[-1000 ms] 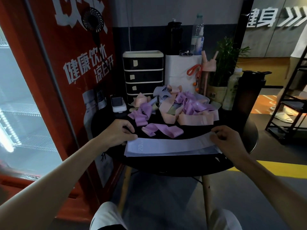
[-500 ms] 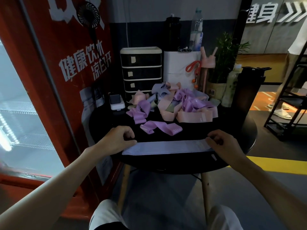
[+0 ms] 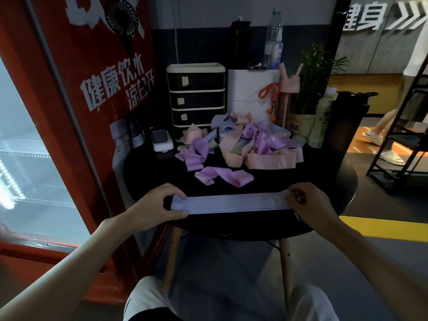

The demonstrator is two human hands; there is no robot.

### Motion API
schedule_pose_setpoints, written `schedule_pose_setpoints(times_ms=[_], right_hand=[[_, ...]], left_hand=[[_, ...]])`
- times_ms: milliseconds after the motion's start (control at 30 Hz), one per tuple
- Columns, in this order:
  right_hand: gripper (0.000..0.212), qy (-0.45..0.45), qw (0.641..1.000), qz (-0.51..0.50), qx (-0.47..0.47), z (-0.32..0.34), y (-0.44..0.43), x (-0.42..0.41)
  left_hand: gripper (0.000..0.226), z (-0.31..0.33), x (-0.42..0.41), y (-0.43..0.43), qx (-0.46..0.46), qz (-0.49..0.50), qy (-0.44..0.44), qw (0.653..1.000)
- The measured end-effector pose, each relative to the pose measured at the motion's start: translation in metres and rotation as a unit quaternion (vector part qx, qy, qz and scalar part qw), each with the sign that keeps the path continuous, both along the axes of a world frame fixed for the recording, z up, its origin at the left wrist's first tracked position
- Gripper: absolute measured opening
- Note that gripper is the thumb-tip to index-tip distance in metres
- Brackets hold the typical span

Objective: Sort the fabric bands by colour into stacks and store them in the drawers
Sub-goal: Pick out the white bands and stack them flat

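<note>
Step in hand: flattening one pale blue-grey band [image 3: 231, 203] as the base of a colour stack. The band lies stretched left to right along the near edge of the round black desk [image 3: 143, 172].

- **Grip:** The left hand [image 3: 150, 208] pinches the left end between thumb and fingers [image 3: 172, 190]. The right hand [image 3: 311, 205] grips the right end with curled fingers.
- **Procedure:** Apply even tension, align both layers edge to edge, then lay the band flat.
- **Clearance:** Place it apart from the purple band [image 3: 224, 177] just beyond and from the mixed pile [image 3: 252, 144] before the far drawer unit [image 3: 196, 98].
</note>
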State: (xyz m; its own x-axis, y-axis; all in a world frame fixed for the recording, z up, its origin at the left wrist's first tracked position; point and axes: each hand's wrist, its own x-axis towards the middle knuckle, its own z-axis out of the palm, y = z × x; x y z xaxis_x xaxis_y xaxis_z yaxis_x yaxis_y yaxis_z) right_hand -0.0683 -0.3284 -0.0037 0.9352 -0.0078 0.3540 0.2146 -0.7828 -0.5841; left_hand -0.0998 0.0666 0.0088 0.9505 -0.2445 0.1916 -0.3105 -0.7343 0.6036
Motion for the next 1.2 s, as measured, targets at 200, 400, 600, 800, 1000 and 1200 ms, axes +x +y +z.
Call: schedule_pose_setpoints(times_ms=[200, 400, 600, 800, 1000, 1200], right_hand=[[0.023, 0.032, 0.999, -0.018, 0.005, 0.006, 0.005, -0.003], [0.034, 0.055, 0.994, -0.045, 0.086, 0.013, 0.009, -0.002], [0.035, 0.044, 0.99, -0.054, 0.123, 0.015, 0.003, -0.002], [0.024, 0.061, 0.998, -0.004, 0.008, 0.006, -0.005, 0.004], [0.028, 0.044, 0.998, 0.009, -0.052, 0.002, -0.004, -0.001], [0.03, 0.056, 0.994, 0.003, -0.096, 0.013, 0.008, -0.012]], left_hand=[[0.043, -0.005, -0.001, 0.005, -0.015, -0.003, -0.017, 1.0], [0.038, -0.011, 0.002, 0.006, -0.027, 0.002, -0.04, 0.999], [0.035, -0.011, 0.003, 0.003, -0.018, 0.003, -0.043, 0.999], [0.041, -0.008, 0.005, 0.004, -0.031, 0.0, -0.039, 0.999], [0.034, -0.009, 0.006, 0.007, -0.019, -0.003, -0.037, 0.999], [0.039, -0.014, 0.003, 0.002, -0.008, -0.031, -0.049, 0.998]])
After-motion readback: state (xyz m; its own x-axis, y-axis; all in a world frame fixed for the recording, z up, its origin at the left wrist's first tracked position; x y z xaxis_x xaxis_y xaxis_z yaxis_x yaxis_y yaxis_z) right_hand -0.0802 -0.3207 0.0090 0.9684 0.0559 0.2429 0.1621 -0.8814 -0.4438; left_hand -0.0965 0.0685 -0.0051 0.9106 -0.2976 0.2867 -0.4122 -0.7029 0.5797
